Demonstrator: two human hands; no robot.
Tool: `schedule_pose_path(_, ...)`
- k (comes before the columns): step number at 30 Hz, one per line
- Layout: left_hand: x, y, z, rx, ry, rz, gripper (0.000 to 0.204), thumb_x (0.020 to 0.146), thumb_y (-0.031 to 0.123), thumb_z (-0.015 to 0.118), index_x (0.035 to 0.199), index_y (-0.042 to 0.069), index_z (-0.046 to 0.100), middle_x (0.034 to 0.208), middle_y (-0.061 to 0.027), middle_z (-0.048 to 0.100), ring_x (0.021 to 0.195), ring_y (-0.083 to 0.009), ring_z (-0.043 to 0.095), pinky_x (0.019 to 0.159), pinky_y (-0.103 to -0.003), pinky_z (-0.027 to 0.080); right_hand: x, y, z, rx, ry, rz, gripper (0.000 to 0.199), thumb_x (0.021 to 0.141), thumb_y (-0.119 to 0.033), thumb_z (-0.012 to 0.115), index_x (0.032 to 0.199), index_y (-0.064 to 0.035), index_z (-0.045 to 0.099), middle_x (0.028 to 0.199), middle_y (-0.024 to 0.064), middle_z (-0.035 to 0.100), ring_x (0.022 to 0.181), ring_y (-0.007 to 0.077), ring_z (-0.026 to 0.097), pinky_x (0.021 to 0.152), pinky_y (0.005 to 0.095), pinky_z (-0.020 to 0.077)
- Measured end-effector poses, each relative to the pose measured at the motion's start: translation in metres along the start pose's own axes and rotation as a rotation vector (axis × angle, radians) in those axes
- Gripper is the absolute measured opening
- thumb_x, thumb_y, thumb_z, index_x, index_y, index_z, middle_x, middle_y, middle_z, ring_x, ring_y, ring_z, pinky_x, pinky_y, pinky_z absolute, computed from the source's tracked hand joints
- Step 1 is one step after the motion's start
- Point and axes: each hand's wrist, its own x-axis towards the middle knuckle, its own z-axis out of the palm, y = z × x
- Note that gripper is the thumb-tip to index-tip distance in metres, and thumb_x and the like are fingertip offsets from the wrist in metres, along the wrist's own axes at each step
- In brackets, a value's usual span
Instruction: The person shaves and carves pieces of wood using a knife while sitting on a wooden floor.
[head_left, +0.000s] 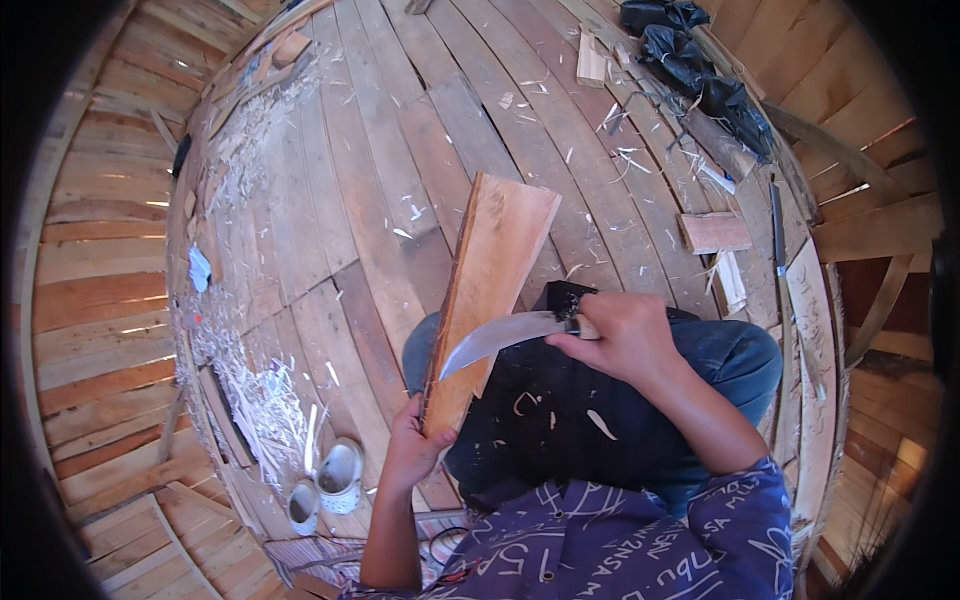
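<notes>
My left hand (415,440) grips the lower end of a wooden board (500,235), which stands tilted up in front of my lap, its far end leaning a little right. In my right hand (625,340) is a knife (505,333) with a broad curved blade, its handle mostly hidden by my fingers. The blade lies across the lower half of the board, tip toward the board's left edge. Whether the edge touches the wood I cannot tell. A dark cloth (560,430) with a few wood shavings (600,424) on it covers my lap.
Shavings lie in a heap (270,410) on the plank floor (400,160) at left, beside a pair of white clogs (340,475). At right are a wood offcut (715,232), a long dark tool (778,225) and black plastic bags (690,70). Plank walls (110,300) stand on both sides.
</notes>
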Motion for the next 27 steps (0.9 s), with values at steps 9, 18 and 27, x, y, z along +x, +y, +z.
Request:
schedule_pose_path(9, -0.005, 0.008, -0.003, 0.038, 0.000, -0.078, 0.066, 0.071, 0.038, 0.085, 0.116, 0.000, 0.055, 0.095, 0.0023, 0.059, 0.082, -0.0071, 0.053, 0.072, -0.022, 0.044, 0.073, 0.150, -0.100, -0.123, 0.600, 0.674, 0.063, 0.089, -0.057, 0.053, 0.073, 0.0036, 0.063, 0.067, 0.0247, 0.058, 0.060, 0.0378, 0.056, 0.060, 0.0456, 0.0429)
schedule_pose_path(18, -0.008, 0.018, -0.006, -0.156, -0.222, -0.103, 0.052, 0.070, 0.032, 0.081, 0.096, 0.010, 0.041, 0.070, 0.0045, 0.035, 0.054, -0.0056, 0.033, 0.045, -0.021, 0.025, -0.021, 0.008, -0.014, 0.210, 0.080, 0.292, 0.044, 0.076, -0.039, 0.075, 0.064, -0.0019, 0.055, 0.055, 0.0161, 0.051, 0.050, 0.0357, 0.055, 0.048, 0.0396, 0.0422)
schedule_pose_path(27, -0.026, 0.029, -0.009, -0.187, -0.427, -0.506, 0.038, 0.071, 0.001, 0.051, 0.108, 0.005, 0.041, 0.079, 0.0007, 0.039, 0.066, -0.0083, 0.038, 0.057, -0.022, 0.033, -0.005, -0.035, -0.012, 0.005, 0.008, -0.022, 0.051, 0.079, -0.051, 0.069, 0.058, -0.0079, 0.053, 0.049, 0.0091, 0.052, 0.047, 0.0281, 0.058, 0.043, 0.0376, 0.0450)
